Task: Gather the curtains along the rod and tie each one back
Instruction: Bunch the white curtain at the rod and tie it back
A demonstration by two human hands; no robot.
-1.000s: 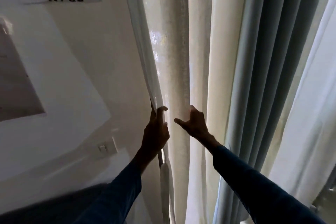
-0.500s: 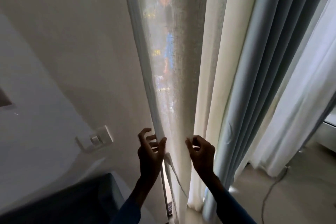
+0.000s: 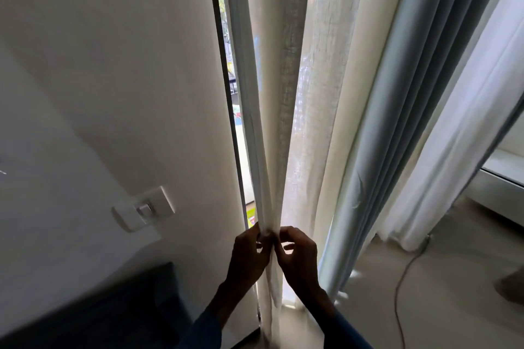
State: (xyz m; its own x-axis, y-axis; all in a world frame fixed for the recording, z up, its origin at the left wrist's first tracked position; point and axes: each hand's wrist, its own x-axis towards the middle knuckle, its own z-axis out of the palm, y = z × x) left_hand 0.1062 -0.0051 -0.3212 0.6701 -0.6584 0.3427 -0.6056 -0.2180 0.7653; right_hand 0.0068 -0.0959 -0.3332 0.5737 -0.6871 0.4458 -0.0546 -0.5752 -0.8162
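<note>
Fingers [image 3: 287, 231] of left hand [image 3: 247, 259] and right hand [image 3: 298, 262] seemingly pinch the sheer curtain [image 3: 283, 93].

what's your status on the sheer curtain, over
Left hand and right hand both pinching sheer curtain, bunched narrow. Not tied back yet. Grey-blue curtain hangs close on the right.

We lose the tops of the sheer curtain [image 3: 286, 93] and the grey curtain [image 3: 397, 122] at the upper edge. Where the left hand [image 3: 246, 258] and right hand [image 3: 297, 258] pinch the sheer curtain's gathered fold, fingers and cloth hide each other. Both forearms run off the bottom edge. We cannot identify the blurred dark shape [image 3: 113, 314] at lower left, nor the cropped brown shape [image 3: 510, 283] at the right edge. The cable [image 3: 399, 286] leaves the picture below.
</note>
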